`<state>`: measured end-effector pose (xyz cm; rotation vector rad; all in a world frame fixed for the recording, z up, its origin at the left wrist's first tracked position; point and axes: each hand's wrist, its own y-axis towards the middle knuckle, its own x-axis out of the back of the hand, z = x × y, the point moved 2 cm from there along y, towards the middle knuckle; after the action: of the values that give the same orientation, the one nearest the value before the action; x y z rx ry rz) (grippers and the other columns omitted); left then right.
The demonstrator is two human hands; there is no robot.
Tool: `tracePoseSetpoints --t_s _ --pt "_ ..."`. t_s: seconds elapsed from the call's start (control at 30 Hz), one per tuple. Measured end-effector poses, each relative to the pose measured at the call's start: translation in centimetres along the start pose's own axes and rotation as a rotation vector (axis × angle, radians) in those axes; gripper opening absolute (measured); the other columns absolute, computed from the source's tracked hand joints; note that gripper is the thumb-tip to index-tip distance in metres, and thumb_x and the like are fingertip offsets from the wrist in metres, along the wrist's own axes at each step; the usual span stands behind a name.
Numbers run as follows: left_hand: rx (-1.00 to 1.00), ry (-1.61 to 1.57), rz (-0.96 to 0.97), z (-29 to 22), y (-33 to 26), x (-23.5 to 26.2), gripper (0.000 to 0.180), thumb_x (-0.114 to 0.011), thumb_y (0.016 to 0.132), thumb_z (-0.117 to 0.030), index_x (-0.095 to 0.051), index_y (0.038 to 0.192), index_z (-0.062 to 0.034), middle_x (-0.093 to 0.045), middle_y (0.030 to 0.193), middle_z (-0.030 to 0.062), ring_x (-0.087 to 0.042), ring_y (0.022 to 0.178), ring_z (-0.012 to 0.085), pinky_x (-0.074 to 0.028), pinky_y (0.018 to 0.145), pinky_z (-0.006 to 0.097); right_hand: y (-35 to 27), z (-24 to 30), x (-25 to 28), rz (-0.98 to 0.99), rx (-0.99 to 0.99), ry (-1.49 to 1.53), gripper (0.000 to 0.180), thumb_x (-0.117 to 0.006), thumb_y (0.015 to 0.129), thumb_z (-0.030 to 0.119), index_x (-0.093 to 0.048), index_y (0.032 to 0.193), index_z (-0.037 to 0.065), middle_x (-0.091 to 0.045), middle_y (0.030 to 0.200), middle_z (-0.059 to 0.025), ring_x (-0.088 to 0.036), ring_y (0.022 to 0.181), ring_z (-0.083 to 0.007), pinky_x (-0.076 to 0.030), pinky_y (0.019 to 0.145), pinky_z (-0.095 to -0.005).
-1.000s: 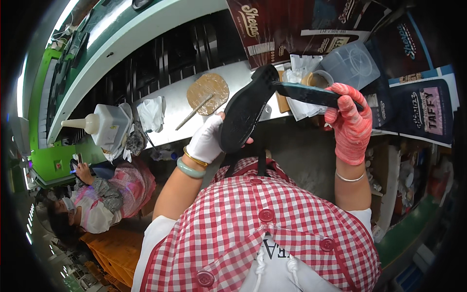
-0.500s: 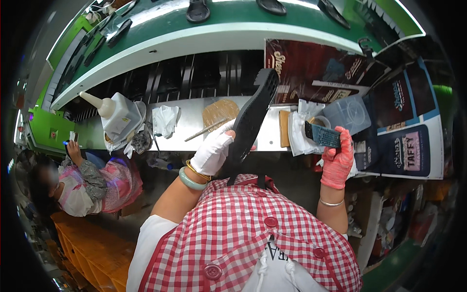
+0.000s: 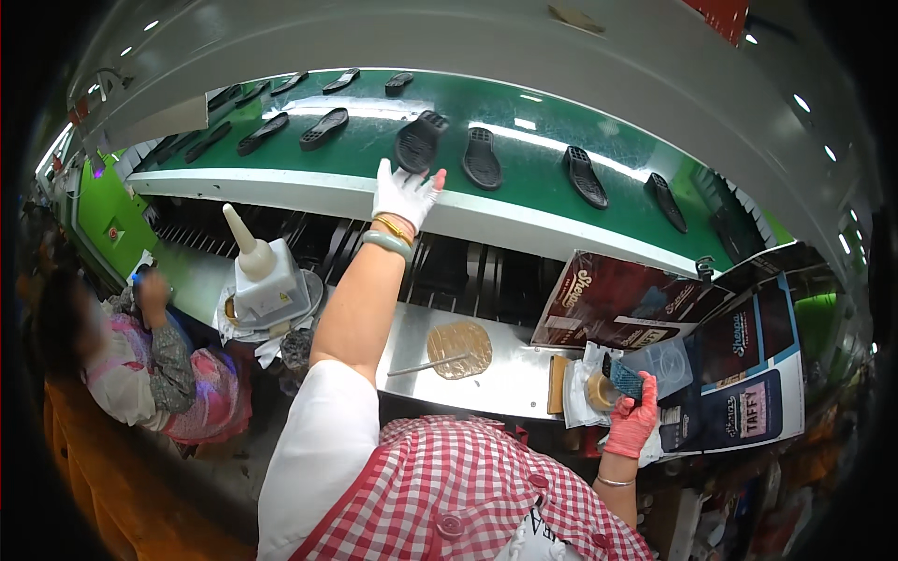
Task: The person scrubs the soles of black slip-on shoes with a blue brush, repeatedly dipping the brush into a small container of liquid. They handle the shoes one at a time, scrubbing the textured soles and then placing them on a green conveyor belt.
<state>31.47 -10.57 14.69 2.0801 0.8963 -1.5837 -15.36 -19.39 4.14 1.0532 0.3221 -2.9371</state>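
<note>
My left hand (image 3: 406, 194), in a white glove with a bare fingertip, reaches over the near edge of the green conveyor belt. Its fingers are spread, with the thumb apart from a black shoe sole (image 3: 418, 142). That sole lies at the fingertips, its near end overlapping them; whether they still touch is hard to see. My right hand (image 3: 633, 418), in a pink glove, is closed on a dark teal brush (image 3: 623, 377). The brush is beside a small round tub (image 3: 601, 391) on white paper and in front of a clear plastic container (image 3: 662, 365).
More black soles lie on the green belt (image 3: 533, 159). On the metal ledge (image 3: 510, 383) are a white spouted bottle (image 3: 267, 285) and a brown round patch (image 3: 459, 350) with a thin stick. Printed cardboard panels (image 3: 617, 299) stand at right. Another person (image 3: 140, 365) sits at left.
My left hand has carried the black sole forward from above the ledge to the belt, and its fingers have spread. My right hand still grips the brush, now beside the tub. The view has tilted up.
</note>
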Motion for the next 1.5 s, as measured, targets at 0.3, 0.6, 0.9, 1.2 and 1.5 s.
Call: tracePoseSetpoints --t_s 0.3,0.6,0.9,1.2,1.5 --pt "-0.075 0.836 0.328 -1.6 3.6 1.7 0.04 -0.057 0.089 -0.02 -0.05 0.121 0.0019 -0.06 0.109 0.0137 -0.06 0.098 0.0211 -0.049 0.082 0.032 -0.7 -3.4 -1.4 -0.039 0.068 -0.024 0.018 -0.058 0.09 0.025 -0.059 0.099 0.01 -0.058 0.077 0.0012 -0.044 0.043 -0.0036 -0.029 0.034 -0.0143" --pt "-0.611 2.41 -0.573 -21.0 16.7 1.8 0.063 -0.065 0.073 -0.049 -0.057 0.119 -0.0066 -0.056 0.12 0.0151 -0.052 0.113 0.0284 -0.043 0.094 0.038 -1.9 -7.5 -3.2 -0.158 0.065 -0.025 0.025 -0.057 0.092 0.029 -0.055 0.105 0.008 -0.058 0.081 -0.0005 -0.046 0.044 -0.0043 -0.032 0.033 -0.0151" --pt "-0.673 2.414 -0.67 -30.2 23.2 5.2 0.048 -0.07 0.069 -0.026 -0.061 0.113 -0.009 -0.06 0.116 0.0151 -0.059 0.106 0.029 -0.048 0.09 0.038 -1.5 -8.7 -5.7 -0.217 0.103 -0.027 0.024 -0.057 0.092 0.029 -0.056 0.104 0.008 -0.058 0.081 -0.0003 -0.045 0.043 -0.0044 -0.032 0.032 -0.0152" --pt "-0.604 2.647 -0.881 -43.1 26.3 10.0 0.049 -0.069 0.068 -0.024 -0.061 0.113 -0.0076 -0.061 0.116 0.016 -0.061 0.103 0.029 -0.049 0.088 0.038 -2.6 -8.4 -8.7 -0.323 0.219 -0.123 0.018 -0.058 0.091 0.021 -0.059 0.101 0.007 -0.055 0.077 0.0015 -0.044 0.048 -0.0033 -0.031 0.038 -0.0143" --pt "-0.166 2.453 -0.865 -41.4 26.0 10.7 0.049 -0.069 0.067 -0.023 -0.062 0.112 -0.0038 -0.063 0.111 0.0151 -0.063 0.097 0.029 -0.049 0.085 0.038 -3.2 -8.6 -8.7 -0.247 0.158 -0.081 0.016 -0.057 0.09 0.02 -0.062 0.097 0.007 -0.055 0.072 0.003 -0.048 0.05 -0.0022 -0.032 0.04 -0.0133"
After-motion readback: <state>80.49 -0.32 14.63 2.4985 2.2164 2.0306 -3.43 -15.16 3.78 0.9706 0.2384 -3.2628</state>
